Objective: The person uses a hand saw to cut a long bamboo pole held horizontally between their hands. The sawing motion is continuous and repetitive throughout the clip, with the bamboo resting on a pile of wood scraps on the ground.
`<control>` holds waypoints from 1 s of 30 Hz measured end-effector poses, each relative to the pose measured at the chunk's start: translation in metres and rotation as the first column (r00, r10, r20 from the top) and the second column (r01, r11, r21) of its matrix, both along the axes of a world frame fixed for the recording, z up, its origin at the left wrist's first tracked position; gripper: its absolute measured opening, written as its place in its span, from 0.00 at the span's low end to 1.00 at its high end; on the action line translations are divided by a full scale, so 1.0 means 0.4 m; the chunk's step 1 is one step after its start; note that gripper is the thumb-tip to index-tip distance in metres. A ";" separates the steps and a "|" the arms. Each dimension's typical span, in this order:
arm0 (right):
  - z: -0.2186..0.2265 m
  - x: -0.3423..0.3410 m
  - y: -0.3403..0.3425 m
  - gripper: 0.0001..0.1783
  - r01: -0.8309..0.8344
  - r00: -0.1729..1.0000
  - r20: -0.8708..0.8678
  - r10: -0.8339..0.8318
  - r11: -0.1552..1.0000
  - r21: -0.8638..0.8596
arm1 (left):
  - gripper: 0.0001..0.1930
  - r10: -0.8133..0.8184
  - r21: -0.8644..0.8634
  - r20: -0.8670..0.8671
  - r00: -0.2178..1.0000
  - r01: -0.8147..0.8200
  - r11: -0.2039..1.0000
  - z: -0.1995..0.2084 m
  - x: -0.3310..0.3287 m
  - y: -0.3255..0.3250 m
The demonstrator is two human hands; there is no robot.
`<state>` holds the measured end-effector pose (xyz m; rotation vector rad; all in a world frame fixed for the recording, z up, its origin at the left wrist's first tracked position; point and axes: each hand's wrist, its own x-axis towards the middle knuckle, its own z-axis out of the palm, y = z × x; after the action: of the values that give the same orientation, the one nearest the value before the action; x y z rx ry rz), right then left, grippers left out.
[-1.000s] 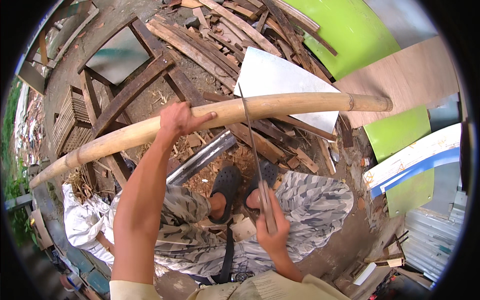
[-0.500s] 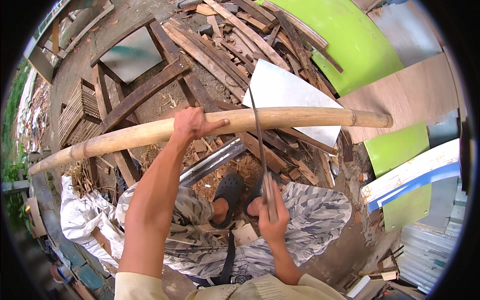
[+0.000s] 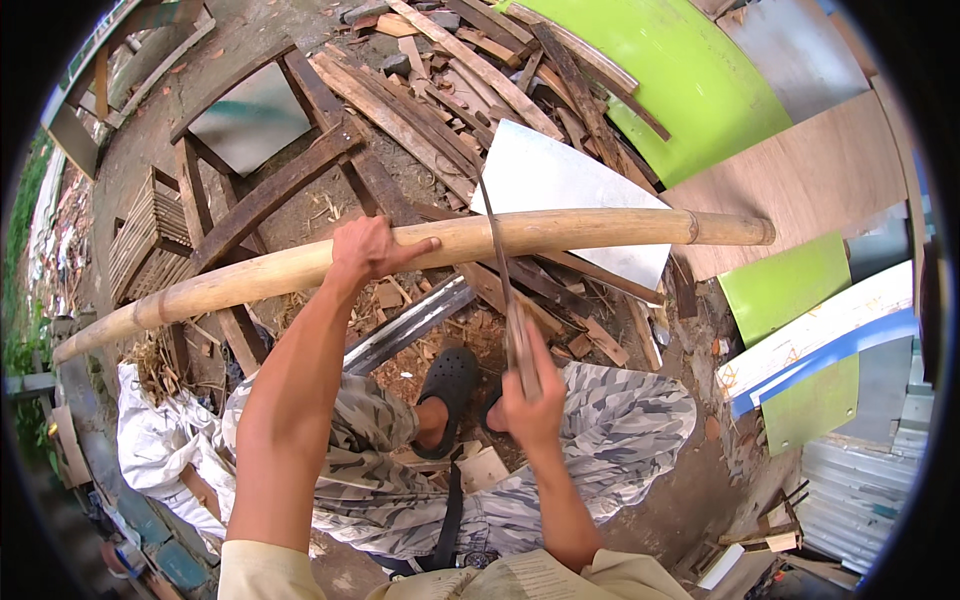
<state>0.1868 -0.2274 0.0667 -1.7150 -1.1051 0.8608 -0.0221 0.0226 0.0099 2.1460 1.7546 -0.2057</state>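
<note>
Basically, left hand (image 3: pixel 364 248) clamped over bamboo pole (image 3: pixel 590 230), thumb pointing along it; right hand (image 3: pixel 536 402) closed on handle (image 3: pixel 519 348) of long blade (image 3: pixel 502 262), which crosses pole right of left grip; probably best: thumb tucked back, pole pinned steady, strokes long and square

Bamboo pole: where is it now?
In the head view, the bamboo pole spans left to right across the middle, under the left hand, with the long-bladed tool crossing it.

Lime-green panel (image 3: pixel 700 90) beside scrap timber (image 3: pixel 480 72); slatted wooden crate (image 3: pixel 150 235); corrugated sheet (image 3: pixel 855 495), lower right.
</note>
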 end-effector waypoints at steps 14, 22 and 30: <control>0.173 -0.101 -0.240 0.37 -0.173 0.985 0.037 0.171 0.981 0.085 | 0.53 -0.021 -0.008 0.008 1.000 0.021 1.000 -0.007 0.013 0.010; 0.091 0.065 -0.342 0.36 -0.042 0.997 0.058 0.041 0.999 0.026 | 0.55 0.019 -0.004 -0.014 1.000 -0.019 1.000 -0.022 0.018 0.011; 0.051 0.036 -0.381 0.31 -0.003 0.992 0.123 0.002 1.000 0.012 | 0.55 -0.035 0.112 0.022 0.999 0.032 0.993 -0.021 0.009 -0.010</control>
<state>0.2012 -0.3800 0.0871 -1.7768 -1.1922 0.7567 -0.0186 0.0185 0.0016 2.2479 1.7561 -0.0919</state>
